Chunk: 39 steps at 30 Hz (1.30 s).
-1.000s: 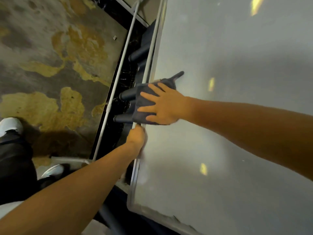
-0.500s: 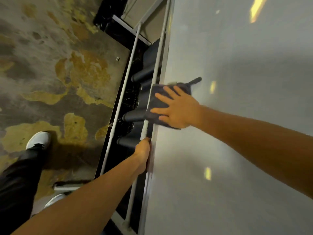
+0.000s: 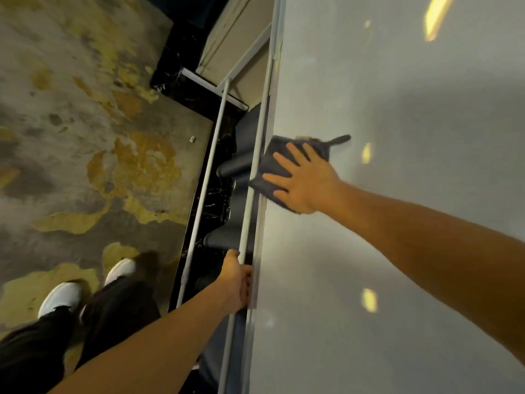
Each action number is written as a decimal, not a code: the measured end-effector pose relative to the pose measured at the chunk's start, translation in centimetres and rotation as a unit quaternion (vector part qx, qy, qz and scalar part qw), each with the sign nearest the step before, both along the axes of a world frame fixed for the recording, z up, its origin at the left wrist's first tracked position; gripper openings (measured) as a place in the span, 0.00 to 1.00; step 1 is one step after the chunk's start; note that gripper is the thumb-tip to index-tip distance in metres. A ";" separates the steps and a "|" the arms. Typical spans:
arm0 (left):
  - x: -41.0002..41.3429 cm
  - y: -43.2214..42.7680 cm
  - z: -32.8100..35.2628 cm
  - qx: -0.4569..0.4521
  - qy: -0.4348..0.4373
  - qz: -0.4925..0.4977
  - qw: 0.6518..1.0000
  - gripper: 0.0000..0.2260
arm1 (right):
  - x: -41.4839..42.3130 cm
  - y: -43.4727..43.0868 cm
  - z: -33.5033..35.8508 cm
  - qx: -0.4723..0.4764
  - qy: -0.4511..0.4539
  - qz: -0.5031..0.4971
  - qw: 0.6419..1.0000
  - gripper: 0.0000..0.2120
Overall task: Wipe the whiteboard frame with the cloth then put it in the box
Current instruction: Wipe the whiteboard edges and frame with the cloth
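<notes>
A grey carpet with irregular yellow-ochre patches covers the floor. A strip of black marbled flooring borders it, beside a beige wall base. Lighting is dim and warm.

The whiteboard on the right is a pale grey-white, dotted with warm yellow light reflections, and its frame along the left edge is a light silvery grey. The cloth on that edge is dark slate grey. Beside the frame runs a white rail, with dark grey rolled shapes behind it over a black, white-veined strip. The floor on the left is mottled grey with irregular ochre-yellow and mustard patches. At the near left, the trousers are black and the shoes are white. Far up, a beige panel has white edging.
</notes>
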State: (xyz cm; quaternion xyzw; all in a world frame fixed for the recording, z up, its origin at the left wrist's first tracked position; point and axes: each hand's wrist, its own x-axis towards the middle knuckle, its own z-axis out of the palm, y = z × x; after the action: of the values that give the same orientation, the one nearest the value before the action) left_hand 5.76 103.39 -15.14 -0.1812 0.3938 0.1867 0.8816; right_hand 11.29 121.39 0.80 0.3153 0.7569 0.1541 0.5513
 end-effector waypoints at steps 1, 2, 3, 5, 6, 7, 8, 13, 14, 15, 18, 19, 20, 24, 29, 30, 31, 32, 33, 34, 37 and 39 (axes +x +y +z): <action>0.0 1.3 -0.3 -0.004 0.005 -0.005 1.000 0.34 | -0.1 3.4 0.5 0.033 -0.004 -0.014 0.999 0.28; -0.2 3.2 -0.6 -0.001 0.011 -0.004 1.000 0.34 | -0.3 6.0 0.8 0.052 -0.009 -0.024 0.998 0.28; -0.5 5.2 -0.8 0.008 0.015 0.001 1.000 0.35 | -0.8 7.5 0.5 0.050 -0.015 -0.029 0.998 0.28; -1.1 9.7 -0.8 0.039 0.010 -0.014 0.999 0.36 | -2.0 7.5 -0.6 -0.019 -0.027 -0.030 0.999 0.28; -1.5 11.8 -0.5 0.048 0.003 -0.009 0.999 0.36 | -2.4 6.4 -1.4 -0.075 -0.036 -0.014 0.996 0.27; -1.7 13.6 -0.4 0.052 0.002 0.013 0.999 0.34 | -2.4 5.0 -2.2 -0.125 -0.042 0.008 0.991 0.26; -1.8 15.6 -0.2 0.048 -0.002 0.041 0.998 0.30 | -2.3 4.6 -2.4 -0.166 -0.046 0.027 0.985 0.25; -2.2 19.0 -0.5 0.052 -0.001 -0.037 0.998 0.36 | -1.1 15.3 0.7 -0.104 0.023 0.035 0.994 0.25; -2.0 19.8 -0.6 0.047 0.005 -0.028 0.999 0.36 | -1.2 19.1 1.7 -0.043 0.028 0.015 0.999 0.26; -2.0 21.0 -0.7 0.043 0.012 -0.016 0.999 0.36 | -1.3 22.4 2.5 -0.002 0.015 -0.008 1.000 0.26; -2.6 25.5 -1.5 0.042 0.017 -0.018 0.999 0.36 | -1.9 26.4 2.3 0.004 -0.022 -0.017 1.000 0.26; -2.9 27.0 -1.4 0.051 0.011 -0.026 0.998 0.36 | -2.3 25.5 1.8 -0.024 -0.022 0.012 0.999 0.26; -3.1 28.2 -1.3 0.055 -0.001 -0.028 0.998 0.35 | -2.5 23.7 1.2 -0.067 -0.003 0.039 0.997 0.25; -3.9 33.2 -1.1 0.037 -0.044 -0.009 0.998 0.30 | -2.9 18.5 -0.3 -0.259 -0.008 0.032 0.965 0.24; -5.8 38.4 -1.0 0.059 -0.076 -0.094 0.991 0.36 | -2.4 33.6 0.8 -0.115 0.011 0.007 0.993 0.26; -5.9 38.9 -0.9 0.055 -0.081 -0.098 0.990 0.36 | -2.3 37.7 1.4 -0.054 -0.008 -0.017 0.998 0.27; -6.0 39.3 -1.0 0.054 -0.086 -0.099 0.990 0.36 | -2.4 40.9 1.7 -0.008 -0.023 -0.037 0.999 0.28; -6.2 40.1 -1.1 0.055 -0.092 -0.099 0.989 0.37 | -2.6 42.9 1.7 0.016 -0.032 -0.049 0.998 0.28; -6.4 40.8 -1.2 0.054 -0.099 -0.096 0.989 0.38 | -2.9 43.4 1.2 0.010 -0.034 -0.052 0.998 0.29; -6.5 41.7 -1.4 0.049 -0.108 -0.093 0.989 0.39 | -3.4 42.8 0.4 -0.021 -0.032 -0.043 0.998 0.29; -6.9 45.0 -1.6 0.049 -0.121 -0.075 0.989 0.38 | -4.0 37.0 -1.1 -0.180 -0.010 -0.002 0.984 0.28; -7.1 47.7 -1.8 0.048 -0.129 -0.076 0.988 0.37 | -3.9 37.2 -0.5 -0.252 -0.007 0.013 0.968 0.27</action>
State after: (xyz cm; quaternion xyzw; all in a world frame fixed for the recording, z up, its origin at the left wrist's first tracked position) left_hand -1.35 151.09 -16.91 -0.1307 0.2801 0.1124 0.9444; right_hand 7.42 158.54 0.35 0.1550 0.7716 -0.0323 0.6160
